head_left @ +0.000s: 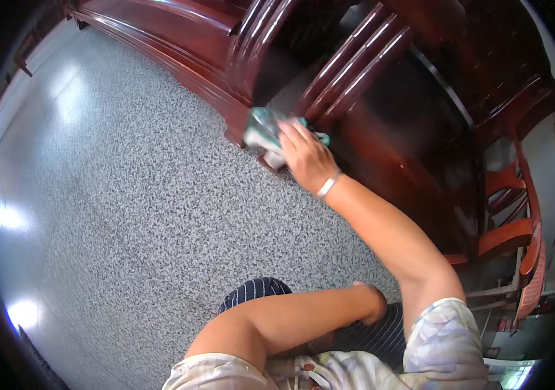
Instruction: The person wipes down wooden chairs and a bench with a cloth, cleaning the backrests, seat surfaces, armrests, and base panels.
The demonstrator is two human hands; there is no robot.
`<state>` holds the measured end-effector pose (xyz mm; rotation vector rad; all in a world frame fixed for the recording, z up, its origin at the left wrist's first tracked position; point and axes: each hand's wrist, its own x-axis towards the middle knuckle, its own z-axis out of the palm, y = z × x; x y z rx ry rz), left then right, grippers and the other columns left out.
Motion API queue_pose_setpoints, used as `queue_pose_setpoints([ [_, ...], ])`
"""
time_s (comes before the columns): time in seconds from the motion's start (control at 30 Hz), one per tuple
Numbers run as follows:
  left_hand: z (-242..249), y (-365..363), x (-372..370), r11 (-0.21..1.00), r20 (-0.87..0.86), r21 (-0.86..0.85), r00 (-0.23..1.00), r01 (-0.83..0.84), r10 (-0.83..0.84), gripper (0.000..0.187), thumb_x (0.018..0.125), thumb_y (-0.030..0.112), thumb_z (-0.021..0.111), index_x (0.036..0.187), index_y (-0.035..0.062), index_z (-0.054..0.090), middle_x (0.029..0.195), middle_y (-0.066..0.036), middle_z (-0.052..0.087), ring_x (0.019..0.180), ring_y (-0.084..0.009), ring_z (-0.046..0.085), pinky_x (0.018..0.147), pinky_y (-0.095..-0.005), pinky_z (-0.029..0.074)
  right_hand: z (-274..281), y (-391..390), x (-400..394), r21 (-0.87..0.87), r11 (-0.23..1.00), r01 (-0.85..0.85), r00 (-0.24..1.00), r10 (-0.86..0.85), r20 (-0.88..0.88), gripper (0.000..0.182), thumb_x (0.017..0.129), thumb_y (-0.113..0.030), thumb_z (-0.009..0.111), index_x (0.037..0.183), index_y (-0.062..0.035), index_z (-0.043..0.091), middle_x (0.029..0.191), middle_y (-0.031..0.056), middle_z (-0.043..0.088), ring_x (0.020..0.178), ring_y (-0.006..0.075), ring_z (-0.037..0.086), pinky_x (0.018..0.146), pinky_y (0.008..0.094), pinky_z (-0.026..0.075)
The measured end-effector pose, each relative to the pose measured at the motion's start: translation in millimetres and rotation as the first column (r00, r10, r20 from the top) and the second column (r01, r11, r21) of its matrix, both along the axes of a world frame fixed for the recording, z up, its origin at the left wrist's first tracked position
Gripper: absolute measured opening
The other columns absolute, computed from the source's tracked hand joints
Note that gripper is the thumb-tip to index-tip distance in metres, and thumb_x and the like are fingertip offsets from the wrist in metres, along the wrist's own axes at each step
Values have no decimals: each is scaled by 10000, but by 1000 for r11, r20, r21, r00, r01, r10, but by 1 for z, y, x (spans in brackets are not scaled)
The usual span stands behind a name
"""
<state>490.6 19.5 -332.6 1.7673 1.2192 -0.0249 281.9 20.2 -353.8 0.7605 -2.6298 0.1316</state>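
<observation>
A: Closest to the body first. What's the left hand doing?

B: The left forearm crosses in front of the body, and the left hand is down by the dark striped trousers. Its fingers are turned out of sight, so I can't tell whether it's clenched or loose.

A: And the cloth?

B: Well apart from that hand, farther forward. The right hand is grasping the cloth, its fingers laid over the top. A pale bracelet circles that wrist.

A: So how much of the cloth can you see?

B: Most of it pokes out to the left of the fingers, and a small green bit shows on the other side of the hand.

A: What does it look like?

B: Crumpled and soft, green with whitish and greyish patches. It's blurred, so I can't make out any pattern.

A: Where is that, exactly?

B: Low at the front of the glossy, dark red wooden furniture, just beside its slanting slats, with the speckled grey floor around.

A: Anything farther off?

B: A reddish wooden chair, over to the right.
</observation>
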Motion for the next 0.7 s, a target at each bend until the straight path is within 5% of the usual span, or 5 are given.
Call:
queue_pose_setpoints([
  [0.07, -5, 2, 3, 1000, -5, 13, 1000, -7, 8, 409, 726, 229, 623, 1120, 136, 562, 1154, -83, 536, 1065, -331, 491, 809, -626, 367, -22, -17, -30, 44, 998, 51, 995, -47, -88, 263, 787, -63, 421, 1007, 57, 501, 1137, 194, 478, 1088, 321, 453, 914, 361, 387],
  [0.13, -11, 4, 9, 999, -24, 36, 1000, -13, 14, 413, 727, 221, 621, 1125, 128, 558, 1159, -81, 533, 1069, -329, 488, 811, -625, 367, -49, -15, -42, 178, 945, 276, 910, -316, 268, 312, 790, -71, 413, 1071, 53, 469, 1202, 193, 435, 1113, 317, 434, 923, 364, 377],
  [0.23, -19, 2, 11, 999, -41, 38, 999, -15, 16, 419, 728, 209, 618, 1132, 118, 553, 1168, -79, 527, 1077, -328, 484, 814, -623, 368, -85, 13, -21, 161, 969, 188, 982, -188, -17, 366, 808, -141, 435, 1123, 42, 461, 1247, 161, 429, 1129, 284, 432, 902, 346, 391],
  [0.53, -20, 3, 1, 999, -13, 43, 999, 31, -30, 303, 745, 181, 551, 1006, 44, 619, 1047, -164, 586, 998, -342, 538, 755, -633, 383, -55, 148, 157, 141, 958, 251, 959, -266, 103, 381, 796, -76, 413, 1156, 44, 438, 1226, 187, 431, 1097, 331, 445, 898, 400, 377],
  [0.7, -15, 9, 2, 1000, 43, -21, 999, 3, -2, 350, 721, 169, 589, 1054, 64, 603, 1090, -117, 576, 1023, -339, 526, 791, -640, 382, -40, 211, 276, 286, 756, 589, 737, -648, 195, 376, 747, -14, 431, 1116, 57, 454, 1141, 207, 448, 1016, 368, 444, 876, 402, 386],
])
